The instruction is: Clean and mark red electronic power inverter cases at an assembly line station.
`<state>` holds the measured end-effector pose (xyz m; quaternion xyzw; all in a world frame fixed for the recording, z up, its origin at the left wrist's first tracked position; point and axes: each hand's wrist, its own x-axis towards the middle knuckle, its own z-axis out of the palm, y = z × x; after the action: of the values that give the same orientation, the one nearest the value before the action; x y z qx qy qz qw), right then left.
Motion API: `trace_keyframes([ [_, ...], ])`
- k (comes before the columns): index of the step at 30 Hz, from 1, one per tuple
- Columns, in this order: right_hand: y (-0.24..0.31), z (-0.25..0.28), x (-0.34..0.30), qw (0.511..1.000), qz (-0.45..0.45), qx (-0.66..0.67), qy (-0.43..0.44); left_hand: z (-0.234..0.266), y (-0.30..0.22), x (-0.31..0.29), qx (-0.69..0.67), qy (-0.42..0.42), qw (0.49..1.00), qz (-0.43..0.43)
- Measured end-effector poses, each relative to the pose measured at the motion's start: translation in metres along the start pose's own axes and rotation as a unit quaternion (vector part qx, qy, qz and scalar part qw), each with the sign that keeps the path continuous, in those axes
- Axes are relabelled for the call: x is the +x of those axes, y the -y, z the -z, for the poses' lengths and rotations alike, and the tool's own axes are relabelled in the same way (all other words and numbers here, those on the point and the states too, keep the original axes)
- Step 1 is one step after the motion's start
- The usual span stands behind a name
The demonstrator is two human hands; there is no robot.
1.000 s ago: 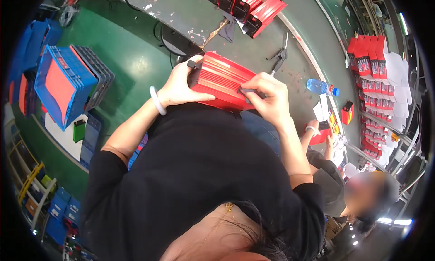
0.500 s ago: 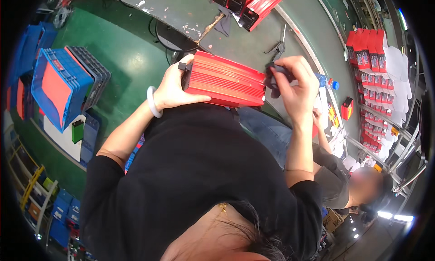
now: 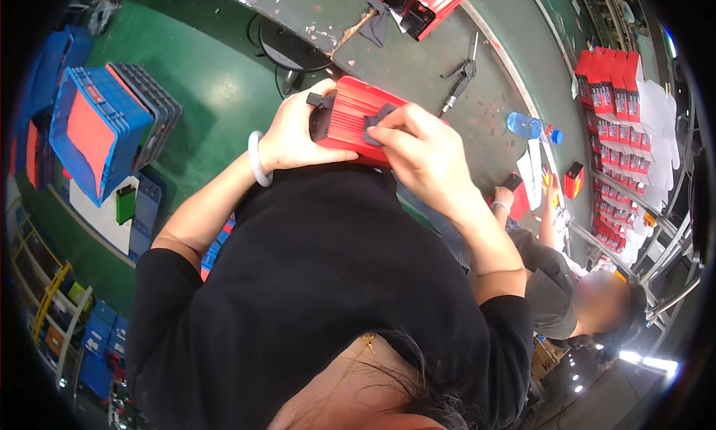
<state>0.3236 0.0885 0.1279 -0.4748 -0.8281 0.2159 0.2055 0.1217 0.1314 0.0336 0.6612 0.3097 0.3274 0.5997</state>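
A red ribbed metal case (image 3: 349, 111) with a black end panel is held in front of my body. My left hand (image 3: 297, 133) grips its left end, the thumb along the near side and the fingers behind. A small black knob or plug (image 3: 315, 99) juts from that end. My right hand (image 3: 419, 140) pinches a dark grey cloth (image 3: 377, 124) and presses it on the ribbed top face. The right end of the case is hidden behind my right hand.
Several similar red cases (image 3: 440, 3) and an air blow gun (image 3: 462, 76) lie on the green bench. A water bottle (image 3: 526, 126) lies further right, near a co-worker (image 3: 548, 273) handling another red case. Blue crates (image 3: 97, 132) stand at the left; red boxes (image 3: 608, 83) fill the right rack.
My right hand has moved left with the cloth, from beyond the case's right end onto its top face. The co-worker's hands have shifted, and a red case now shows there.
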Motion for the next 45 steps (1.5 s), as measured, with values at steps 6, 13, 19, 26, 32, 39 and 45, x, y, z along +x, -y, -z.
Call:
trace_keyframes([
  [6,0.003,0.017,-0.01,0.997,-0.051,-0.046,0.041,-0.003,-0.006,-0.003,0.026,-0.029,0.999,-0.007],
  [13,0.007,0.015,-0.02,0.99,-0.113,-0.077,0.038,-0.006,-0.012,-0.006,0.059,0.003,0.998,0.03],
  [19,-0.013,0.023,-0.025,0.975,-0.187,-0.117,0.0,-0.008,-0.008,-0.005,0.036,-0.041,0.998,-0.028],
  [26,-0.002,0.012,0.005,0.984,-0.071,0.038,-0.159,-0.012,-0.01,-0.001,0.022,-0.01,0.999,-0.022],
  [32,-0.025,0.006,-0.038,0.995,-0.059,-0.081,-0.01,-0.012,-0.004,-0.004,0.053,-0.014,0.998,0.005],
  [39,-0.016,-0.002,-0.016,0.991,-0.066,0.029,-0.11,-0.01,-0.01,0.008,0.065,0.032,0.997,0.013],
  [45,-0.048,0.031,-0.067,0.953,-0.229,-0.187,0.067,-0.009,-0.009,0.004,0.091,-0.004,0.996,0.01],
])
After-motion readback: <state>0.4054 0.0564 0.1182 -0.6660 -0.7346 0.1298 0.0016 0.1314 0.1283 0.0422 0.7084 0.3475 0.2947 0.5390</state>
